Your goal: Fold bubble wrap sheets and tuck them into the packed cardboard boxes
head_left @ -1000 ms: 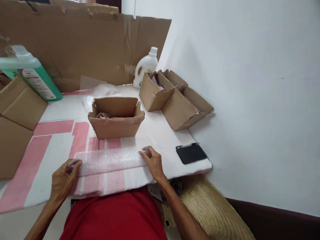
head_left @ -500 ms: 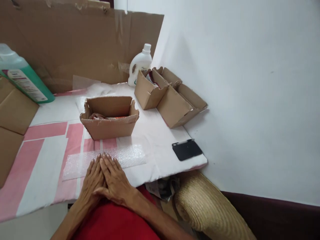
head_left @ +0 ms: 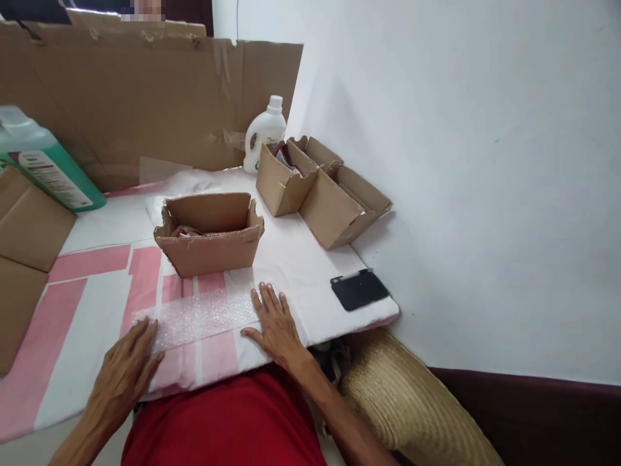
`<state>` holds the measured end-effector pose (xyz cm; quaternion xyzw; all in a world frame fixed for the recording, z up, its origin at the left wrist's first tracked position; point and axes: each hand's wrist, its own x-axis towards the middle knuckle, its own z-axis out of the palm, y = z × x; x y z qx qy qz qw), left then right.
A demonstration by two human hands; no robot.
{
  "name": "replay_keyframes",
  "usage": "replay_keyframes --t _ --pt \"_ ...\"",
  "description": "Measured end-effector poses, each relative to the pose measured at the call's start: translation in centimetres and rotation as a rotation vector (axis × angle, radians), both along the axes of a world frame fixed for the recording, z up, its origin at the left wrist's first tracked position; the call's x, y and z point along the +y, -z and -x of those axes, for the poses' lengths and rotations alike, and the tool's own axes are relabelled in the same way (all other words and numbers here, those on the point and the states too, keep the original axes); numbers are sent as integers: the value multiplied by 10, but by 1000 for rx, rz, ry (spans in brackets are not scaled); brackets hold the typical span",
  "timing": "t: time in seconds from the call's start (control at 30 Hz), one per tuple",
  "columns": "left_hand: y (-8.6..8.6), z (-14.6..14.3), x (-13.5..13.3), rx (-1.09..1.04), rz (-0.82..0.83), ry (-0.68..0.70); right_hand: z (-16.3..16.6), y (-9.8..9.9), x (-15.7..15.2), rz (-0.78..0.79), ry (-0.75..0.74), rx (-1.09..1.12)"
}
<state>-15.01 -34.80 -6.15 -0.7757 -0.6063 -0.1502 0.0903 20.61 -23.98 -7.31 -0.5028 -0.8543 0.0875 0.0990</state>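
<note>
A strip of clear bubble wrap (head_left: 201, 317) lies flat on the pink and white cloth, close to the table's front edge. My left hand (head_left: 127, 359) rests palm down on its left end, fingers stretched out. On the right end lies my right hand (head_left: 275, 323), with fingers spread and thumb pointing left. Neither hand grips anything. Just behind the wrap stands an open cardboard box (head_left: 213, 252), holding a brownish packet and something orange that I cannot make out.
Two more open cardboard boxes (head_left: 334, 210) stand at the back right beside a white jug (head_left: 264, 133). A black flat object (head_left: 359, 289) lies near the right corner. At left are a green liquid bottle (head_left: 58, 168) and cardboard (head_left: 29, 226). A woven roll (head_left: 402, 395) leans below.
My hands have moved apart from the middle of the bubble wrap, the left hand to its left end and the right hand to its right end. The view has shifted slightly.
</note>
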Motion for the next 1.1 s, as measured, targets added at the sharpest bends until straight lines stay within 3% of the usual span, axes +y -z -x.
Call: replay_keyframes --t 0.2,0.33,0.4,0.57,0.7,0.8,0.87,1.0,1.1 --pt "-11 2 1 50 -100 172 -7 -9 26 1 -35 -55" --pt "-22 1 4 117 -150 235 -2 -10 24 -106 -35 -6" --pt "-25 3 7 164 -185 278 14 -12 12 -196 -128 62" --pt "-44 -6 13 180 -239 379 82 -27 -33 -282 -548 181" --pt "-71 -32 4 -71 -127 350 108 -36 -46 -314 -577 239" --pt "-84 -44 -2 -358 114 270 92 -42 -49 -246 -503 386" --pt "-86 -44 5 -583 337 184 74 -49 -52 -111 -396 609" --pt "-71 -50 42 -981 664 150 46 -67 -61 339 -20 1080" --pt "-55 -72 66 -999 722 138 36 -67 -61 537 247 1300"
